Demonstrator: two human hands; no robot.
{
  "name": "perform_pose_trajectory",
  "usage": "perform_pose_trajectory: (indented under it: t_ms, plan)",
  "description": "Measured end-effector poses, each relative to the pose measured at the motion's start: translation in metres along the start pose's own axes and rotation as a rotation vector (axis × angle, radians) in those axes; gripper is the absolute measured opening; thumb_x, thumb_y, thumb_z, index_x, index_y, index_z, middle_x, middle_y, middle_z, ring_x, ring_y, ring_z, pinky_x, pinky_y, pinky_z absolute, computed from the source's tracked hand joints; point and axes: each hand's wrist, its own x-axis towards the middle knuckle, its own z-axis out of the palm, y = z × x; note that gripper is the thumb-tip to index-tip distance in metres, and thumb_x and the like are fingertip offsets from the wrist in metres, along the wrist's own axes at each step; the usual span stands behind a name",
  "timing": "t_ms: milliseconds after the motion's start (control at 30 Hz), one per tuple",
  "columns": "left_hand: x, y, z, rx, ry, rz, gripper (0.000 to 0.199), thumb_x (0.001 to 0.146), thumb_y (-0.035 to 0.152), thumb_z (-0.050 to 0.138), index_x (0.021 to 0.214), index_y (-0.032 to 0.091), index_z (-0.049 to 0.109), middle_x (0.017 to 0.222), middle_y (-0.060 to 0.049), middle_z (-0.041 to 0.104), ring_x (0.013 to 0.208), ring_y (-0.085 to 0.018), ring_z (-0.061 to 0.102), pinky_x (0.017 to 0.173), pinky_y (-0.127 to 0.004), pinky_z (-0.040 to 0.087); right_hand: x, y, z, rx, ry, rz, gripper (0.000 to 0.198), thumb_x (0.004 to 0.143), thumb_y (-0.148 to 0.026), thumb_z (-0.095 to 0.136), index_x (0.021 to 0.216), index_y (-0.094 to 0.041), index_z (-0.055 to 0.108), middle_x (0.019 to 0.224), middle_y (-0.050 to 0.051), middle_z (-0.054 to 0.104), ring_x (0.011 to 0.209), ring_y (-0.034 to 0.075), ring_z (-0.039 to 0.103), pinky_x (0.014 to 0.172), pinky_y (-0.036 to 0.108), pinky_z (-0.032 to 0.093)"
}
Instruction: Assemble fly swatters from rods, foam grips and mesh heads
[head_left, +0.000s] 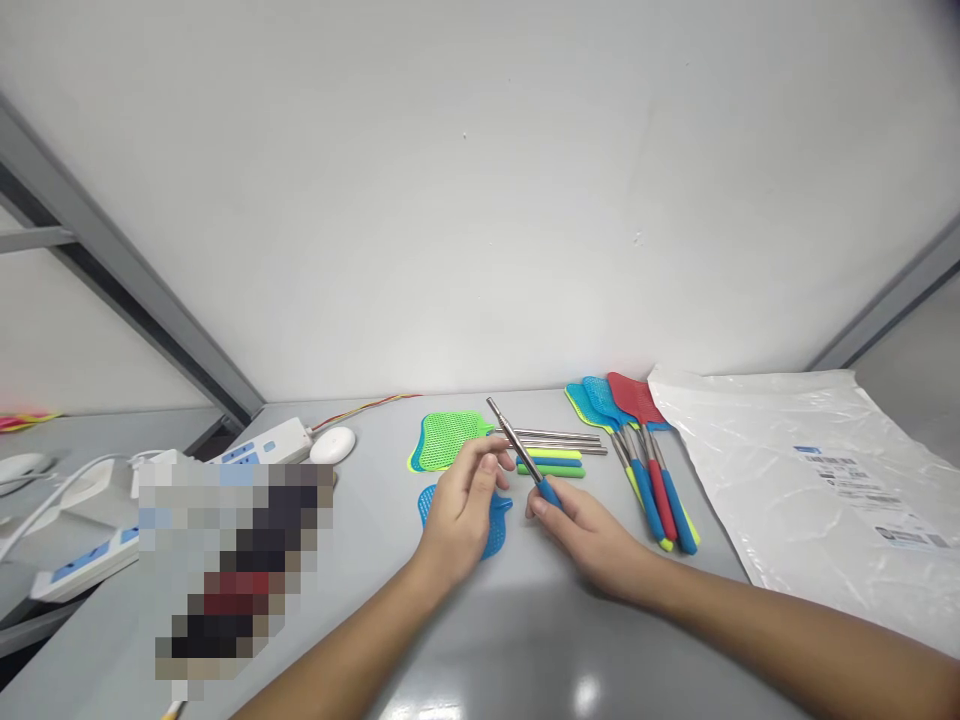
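Note:
My right hand (581, 525) is closed around the blue foam grip of a silver telescopic rod (517, 440), which tilts up and to the left. Just left of that rod, my left hand (461, 505) has its fingers loosely curled and apart, with nothing seen in it. Beneath it lies a blue fly swatter head (497, 530), partly covered by the hand. Behind are stacked swatter heads (454, 440), a green one on top. Several bare metal rods (577, 437) lie beside them, and foam grips (555, 470) in yellow, blue and green lie in front of the rods.
Assembled fly swatters (649, 465) in blue, red and yellow-green lie in a pile at right. Beyond them spreads a white plastic mailing bag (825, 480). Power strips (270, 445), a round white device (332, 445) and a blurred-out object (240, 570) are on the left.

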Motion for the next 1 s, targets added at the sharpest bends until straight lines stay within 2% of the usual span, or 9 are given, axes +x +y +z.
perform_pose_trajectory:
  t_ms: [167, 233, 333, 433, 567, 700, 867, 1000]
  plan:
    - [-0.003, 0.008, 0.004, 0.230, -0.218, 0.112, 0.020, 0.096, 0.030, 0.043, 0.106, 0.021, 0.057, 0.099, -0.005, 0.059, 0.093, -0.018, 0.054, 0.085, -0.032, 0.042, 0.000, 0.001, 0.003, 0.025, -0.063, -0.029, 0.027, 0.096, -0.044, 0.039, 0.094, -0.022, 0.054, 0.077, -0.001, 0.053, 0.074, 0.016, 0.050, 0.076, 0.030, 0.043]
    - [-0.004, 0.011, 0.007, 0.243, -0.248, 0.122, 0.017, 0.095, 0.028, 0.044, 0.103, 0.021, 0.057, 0.101, -0.005, 0.058, 0.094, -0.018, 0.053, 0.085, -0.031, 0.041, 0.001, -0.001, 0.004, 0.011, -0.078, -0.064, 0.028, 0.097, -0.042, 0.038, 0.103, -0.022, 0.056, 0.083, 0.001, 0.057, 0.080, 0.018, 0.053, 0.083, 0.032, 0.043]
    - [-0.005, 0.011, 0.010, 0.236, -0.237, 0.112, 0.014, 0.095, 0.028, 0.045, 0.098, 0.021, 0.057, 0.100, -0.004, 0.057, 0.093, -0.017, 0.052, 0.084, -0.030, 0.041, 0.001, -0.004, 0.004, -0.019, -0.073, -0.129, 0.031, 0.097, -0.039, 0.037, 0.116, -0.022, 0.054, 0.103, 0.006, 0.060, 0.099, 0.021, 0.054, 0.095, 0.036, 0.039]
    - [-0.005, 0.009, 0.009, 0.170, -0.174, 0.056, 0.016, 0.095, 0.032, 0.044, 0.098, 0.021, 0.055, 0.096, -0.003, 0.058, 0.088, -0.017, 0.053, 0.081, -0.029, 0.042, 0.000, -0.004, 0.004, -0.087, -0.068, -0.131, 0.026, 0.095, -0.037, 0.045, 0.115, -0.022, 0.053, 0.106, 0.006, 0.060, 0.103, 0.022, 0.053, 0.097, 0.037, 0.038]
    - [-0.005, 0.006, 0.008, 0.046, -0.062, -0.037, 0.018, 0.094, 0.036, 0.046, 0.097, 0.021, 0.055, 0.091, -0.003, 0.059, 0.085, -0.017, 0.055, 0.081, -0.030, 0.043, -0.003, 0.000, 0.002, -0.143, -0.096, -0.095, 0.019, 0.095, -0.037, 0.044, 0.098, -0.021, 0.053, 0.091, 0.003, 0.059, 0.083, 0.018, 0.054, 0.080, 0.031, 0.043]
    - [-0.003, 0.008, 0.007, -0.088, 0.044, -0.104, 0.024, 0.093, 0.042, 0.047, 0.095, 0.020, 0.057, 0.091, -0.003, 0.059, 0.084, -0.016, 0.055, 0.079, -0.029, 0.044, -0.005, 0.000, 0.001, -0.147, -0.053, -0.072, 0.023, 0.096, -0.041, 0.040, 0.088, -0.021, 0.049, 0.079, -0.001, 0.054, 0.071, 0.014, 0.047, 0.067, 0.026, 0.039]
    - [0.010, 0.005, -0.006, -0.282, 0.268, -0.102, 0.035, 0.096, 0.049, 0.035, 0.092, 0.020, 0.055, 0.080, -0.002, 0.057, 0.069, -0.014, 0.053, 0.070, -0.027, 0.045, -0.007, -0.001, 0.000, -0.190, -0.065, -0.075, 0.025, 0.097, -0.043, 0.040, 0.089, -0.021, 0.048, 0.077, -0.002, 0.052, 0.070, 0.013, 0.046, 0.065, 0.026, 0.036]
    - [0.020, 0.000, -0.018, -0.258, 0.390, -0.105, 0.034, 0.094, 0.048, 0.040, 0.083, 0.019, 0.055, 0.078, -0.001, 0.057, 0.070, -0.012, 0.052, 0.067, -0.024, 0.043, -0.008, -0.003, 0.000, -0.253, -0.132, -0.059, 0.025, 0.098, -0.043, 0.036, 0.089, -0.022, 0.047, 0.078, -0.002, 0.051, 0.071, 0.013, 0.045, 0.065, 0.026, 0.034]
